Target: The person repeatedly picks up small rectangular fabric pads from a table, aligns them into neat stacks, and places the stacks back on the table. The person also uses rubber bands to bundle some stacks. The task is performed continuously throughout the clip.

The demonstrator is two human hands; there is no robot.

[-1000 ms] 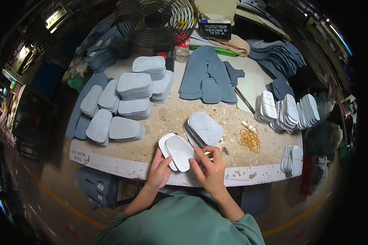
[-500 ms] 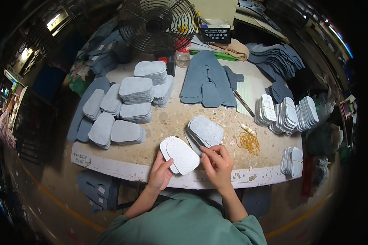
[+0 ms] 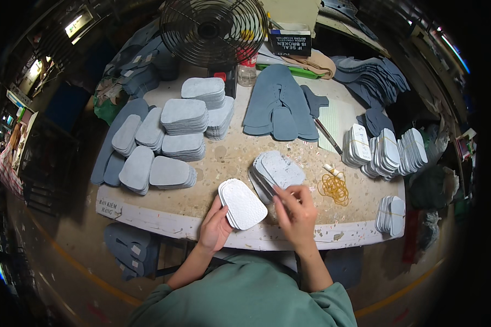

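Note:
My left hand [image 3: 215,228] is closed on a small stack of white tongue-shaped pieces [image 3: 244,204], its thumb on their edge, over the front part of the table. To the right, my right hand [image 3: 297,215] is close to a pile of speckled grey pieces [image 3: 281,170]. Its thumb and forefinger are bent and a little apart, and I see nothing between them. The top piece of that pile lies askew over those below. Whether the fingertips touch the pile's near edge I cannot tell.
Stacks of grey pieces [image 3: 184,115] stand on the left of the table. Dark blue shoe-upper pieces [image 3: 270,103] lie at the back, near a fan [image 3: 210,30]. Rubber bands [image 3: 334,188], a pen [image 3: 328,135] and bundled white pieces [image 3: 356,144] are on the right.
My right hand has moved slightly right and its fingertips have lifted. The white pieces in my left hand are now more evenly stacked. The grey pile's top piece has shifted right.

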